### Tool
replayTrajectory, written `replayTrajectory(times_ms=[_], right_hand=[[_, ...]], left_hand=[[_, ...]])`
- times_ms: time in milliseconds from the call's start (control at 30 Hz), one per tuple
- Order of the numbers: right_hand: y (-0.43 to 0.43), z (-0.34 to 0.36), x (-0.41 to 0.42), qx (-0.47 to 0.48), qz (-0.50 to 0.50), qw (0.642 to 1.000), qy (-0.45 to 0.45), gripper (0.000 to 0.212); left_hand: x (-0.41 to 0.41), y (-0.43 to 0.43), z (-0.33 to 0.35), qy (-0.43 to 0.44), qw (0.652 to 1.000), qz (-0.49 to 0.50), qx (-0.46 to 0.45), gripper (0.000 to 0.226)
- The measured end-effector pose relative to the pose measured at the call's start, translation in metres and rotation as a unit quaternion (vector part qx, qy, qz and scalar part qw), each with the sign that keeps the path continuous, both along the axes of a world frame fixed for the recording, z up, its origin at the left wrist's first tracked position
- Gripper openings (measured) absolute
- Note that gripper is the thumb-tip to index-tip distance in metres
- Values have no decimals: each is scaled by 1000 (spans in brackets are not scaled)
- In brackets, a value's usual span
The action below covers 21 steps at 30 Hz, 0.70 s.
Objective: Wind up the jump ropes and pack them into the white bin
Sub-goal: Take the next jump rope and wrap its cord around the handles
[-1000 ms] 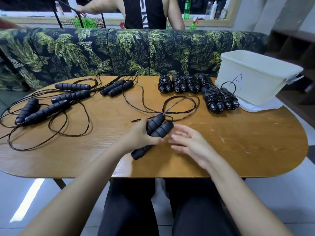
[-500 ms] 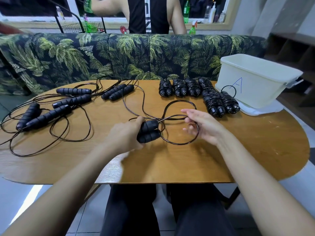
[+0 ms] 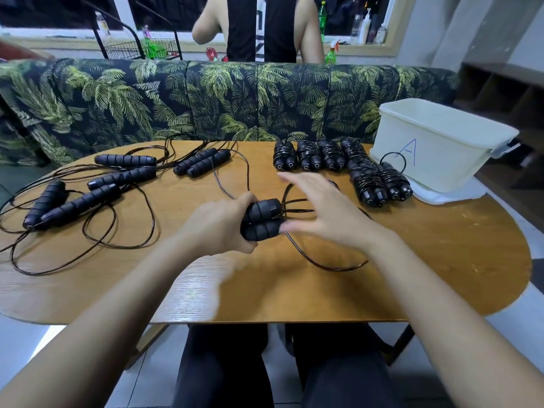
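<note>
My left hand grips the two black handles of a jump rope, held side by side above the middle of the wooden table. Its thin black cord loops out to the right and runs under my right hand. That hand hovers at the handle ends with fingers spread and blurred. Several wound ropes lie in a row at the back right. Beside them stands the white bin, marked with a blue A.
Three unwound ropes lie on the table's left half: one pair of handles at the back, others among tangled cords. A white lid lies under the bin. A leaf-print sofa backs the table, a person behind it.
My left hand has lifted the two handles from the front of the table to its middle and turned them sideways. My right hand swept to the cord loop, then to the handle ends.
</note>
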State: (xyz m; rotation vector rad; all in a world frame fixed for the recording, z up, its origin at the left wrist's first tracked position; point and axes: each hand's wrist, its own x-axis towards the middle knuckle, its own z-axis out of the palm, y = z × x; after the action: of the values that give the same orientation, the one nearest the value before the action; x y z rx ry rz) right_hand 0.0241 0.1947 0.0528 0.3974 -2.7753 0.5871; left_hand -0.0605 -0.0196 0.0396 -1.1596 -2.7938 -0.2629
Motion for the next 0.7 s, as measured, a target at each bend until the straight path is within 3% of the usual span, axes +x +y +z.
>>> replayTrajectory(times_ms=[67,133,300,467,567,700], right_hand=[[-12,-5,1,113,3,992,-52,119],[-15,-14,-2,168,-9,985,-29,123],[-21,-30,-4,115,8,986,117,71],[-21,-40,-1,102,-15,985,139,66],[-18,-40,2,51,-50,990,125,65],[-17,-44,9,12,-67,994,81,63]], left_hand=[[2,0,4,-26,999,-31,9,57],[1,-1,7,-67,996,-49,29,56],[5,-2,5,-88,995,-54,12,58],[17,-1,-8,148,988,-16,-34,82],[32,1,-22,217,975,14,43,83],[35,0,-38,307,950,26,40,78]])
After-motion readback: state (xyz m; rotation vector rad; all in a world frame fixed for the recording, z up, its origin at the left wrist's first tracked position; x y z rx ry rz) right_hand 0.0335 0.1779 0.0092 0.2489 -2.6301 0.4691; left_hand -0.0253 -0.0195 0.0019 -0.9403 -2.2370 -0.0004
